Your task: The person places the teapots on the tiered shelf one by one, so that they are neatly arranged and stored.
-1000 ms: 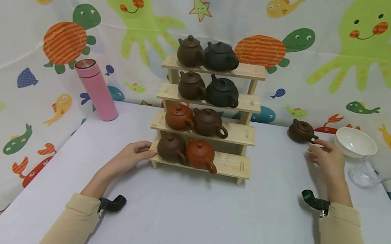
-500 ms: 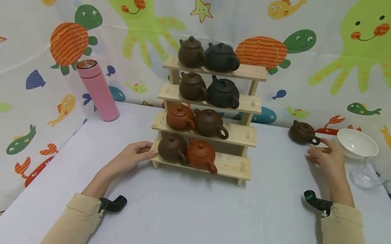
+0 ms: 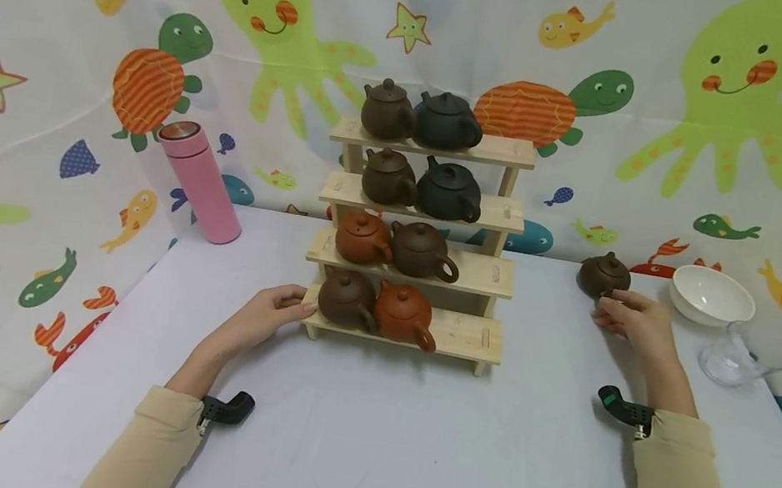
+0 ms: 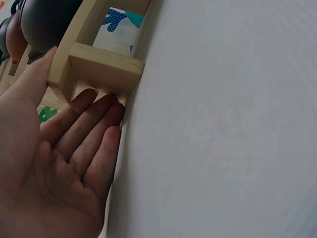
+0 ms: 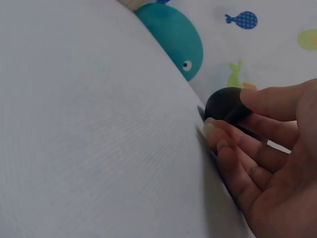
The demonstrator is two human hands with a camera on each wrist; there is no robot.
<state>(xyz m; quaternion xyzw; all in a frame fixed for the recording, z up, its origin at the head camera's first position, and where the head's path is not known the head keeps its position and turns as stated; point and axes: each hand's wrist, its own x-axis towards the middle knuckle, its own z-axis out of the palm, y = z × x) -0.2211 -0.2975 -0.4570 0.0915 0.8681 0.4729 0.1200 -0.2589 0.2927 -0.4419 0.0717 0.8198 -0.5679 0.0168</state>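
At the back right of the table a small dark brown teapot (image 3: 605,275) stands with its handle side toward me. My right hand (image 3: 633,318) pinches it there; in the right wrist view the thumb and fingers (image 5: 270,101) are around the dark handle area, partly hidden. My left hand (image 3: 267,314) holds the left end of the bottom step of a wooden stepped rack (image 3: 461,335). Seen from the left wrist, the thumb lies against the step's edge and the other fingers (image 4: 81,144) reach beneath it. Pairs of teapots stand on the rack, with an orange-red teapot (image 3: 403,313) on the bottom step.
A white bowl (image 3: 713,296) and a clear glass vessel (image 3: 742,355) stand right of my right hand. A pink bottle (image 3: 199,182) stands at the back left. Behind the table hangs a cloth (image 3: 472,3) printed with sea animals.
My right hand has moved left and slightly nearer. The small teapot has turned, its handle swinging from the right side toward me. My left hand stays on the rack.
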